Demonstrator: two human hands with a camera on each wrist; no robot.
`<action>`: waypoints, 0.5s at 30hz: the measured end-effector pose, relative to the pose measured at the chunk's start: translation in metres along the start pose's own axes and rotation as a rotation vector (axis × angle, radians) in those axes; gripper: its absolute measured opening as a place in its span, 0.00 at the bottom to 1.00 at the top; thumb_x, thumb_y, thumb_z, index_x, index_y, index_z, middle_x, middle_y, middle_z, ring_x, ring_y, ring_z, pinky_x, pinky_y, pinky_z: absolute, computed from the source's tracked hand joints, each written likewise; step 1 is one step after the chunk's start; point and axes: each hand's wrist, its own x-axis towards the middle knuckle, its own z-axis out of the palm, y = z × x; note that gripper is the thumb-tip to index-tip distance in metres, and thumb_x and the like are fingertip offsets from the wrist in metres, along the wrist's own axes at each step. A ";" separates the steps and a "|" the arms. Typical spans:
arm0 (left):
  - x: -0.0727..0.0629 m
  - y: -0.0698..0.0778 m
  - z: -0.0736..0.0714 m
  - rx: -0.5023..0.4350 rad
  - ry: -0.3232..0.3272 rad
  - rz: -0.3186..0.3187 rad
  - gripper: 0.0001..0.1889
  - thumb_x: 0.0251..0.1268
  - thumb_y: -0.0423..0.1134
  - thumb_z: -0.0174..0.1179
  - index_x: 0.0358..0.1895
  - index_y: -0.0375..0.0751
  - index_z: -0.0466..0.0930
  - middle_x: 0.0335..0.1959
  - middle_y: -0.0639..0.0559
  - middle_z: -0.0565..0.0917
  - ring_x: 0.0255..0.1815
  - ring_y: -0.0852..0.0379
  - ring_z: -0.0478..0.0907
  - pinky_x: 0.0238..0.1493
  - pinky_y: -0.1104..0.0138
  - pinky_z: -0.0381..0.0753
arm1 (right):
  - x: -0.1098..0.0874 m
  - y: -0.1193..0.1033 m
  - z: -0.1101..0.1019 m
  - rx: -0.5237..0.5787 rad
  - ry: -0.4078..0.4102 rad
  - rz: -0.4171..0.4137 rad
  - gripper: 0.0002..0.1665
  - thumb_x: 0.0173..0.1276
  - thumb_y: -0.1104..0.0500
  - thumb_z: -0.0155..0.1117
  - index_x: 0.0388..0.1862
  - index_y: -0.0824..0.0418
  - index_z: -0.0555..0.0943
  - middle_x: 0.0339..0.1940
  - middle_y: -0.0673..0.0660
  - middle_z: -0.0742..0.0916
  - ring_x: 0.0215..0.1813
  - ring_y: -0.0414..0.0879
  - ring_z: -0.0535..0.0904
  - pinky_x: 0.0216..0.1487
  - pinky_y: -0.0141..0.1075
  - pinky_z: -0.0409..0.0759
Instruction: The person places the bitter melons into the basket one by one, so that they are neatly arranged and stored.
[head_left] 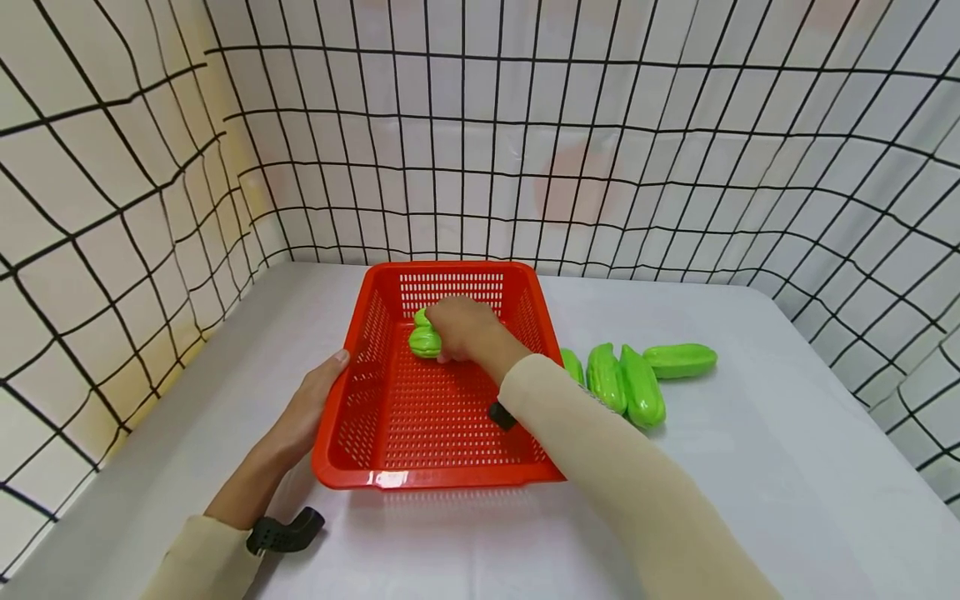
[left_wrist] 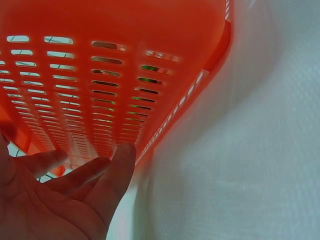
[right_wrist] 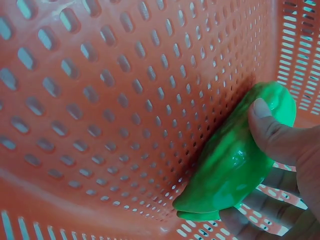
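A red perforated basket (head_left: pixel 450 477) stands on the table in the head view. Inside it, my right hand (head_left: pixel 468 329) grips a glossy green ridged vegetable, cucumber-like (right_wrist: pixel 235 155). In the right wrist view the thumb lies over its top and the fingers reach around its lower side. Part of a second green vegetable (right_wrist: pixel 200 216) shows beneath it. My left hand (head_left: pixel 307 408) is at the basket's left side, its thumb by the rim. From the left wrist, its extended fingers (left_wrist: pixel 120 167) rest along the outer wall.
Several similar green vegetables (head_left: pixel 642 387) lie on the white table (head_left: pixel 757 467) to the right of the basket, one partly hidden by the right forearm. A black wire grid (head_left: pixel 517 117) encloses the back and sides.
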 end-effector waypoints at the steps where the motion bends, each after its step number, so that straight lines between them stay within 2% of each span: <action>1: 0.000 0.000 0.000 0.000 0.000 -0.001 0.35 0.83 0.60 0.34 0.73 0.33 0.61 0.50 0.25 0.79 0.37 0.46 0.89 0.40 0.56 0.89 | 0.000 0.000 0.000 -0.008 0.001 0.000 0.23 0.59 0.53 0.80 0.50 0.52 0.81 0.43 0.49 0.83 0.46 0.47 0.76 0.44 0.40 0.81; 10: 0.001 0.001 0.001 0.006 -0.007 -0.002 0.34 0.83 0.60 0.33 0.73 0.34 0.61 0.50 0.26 0.79 0.38 0.45 0.89 0.40 0.56 0.89 | -0.003 0.001 -0.002 0.010 -0.008 -0.002 0.25 0.59 0.52 0.80 0.52 0.53 0.80 0.44 0.50 0.83 0.46 0.47 0.76 0.46 0.41 0.82; 15: 0.000 0.001 0.000 0.004 -0.016 0.005 0.34 0.83 0.59 0.33 0.73 0.33 0.61 0.49 0.26 0.79 0.37 0.44 0.89 0.39 0.55 0.89 | -0.004 0.001 -0.004 0.010 -0.004 -0.006 0.25 0.58 0.51 0.80 0.50 0.53 0.79 0.42 0.49 0.82 0.45 0.47 0.76 0.44 0.40 0.81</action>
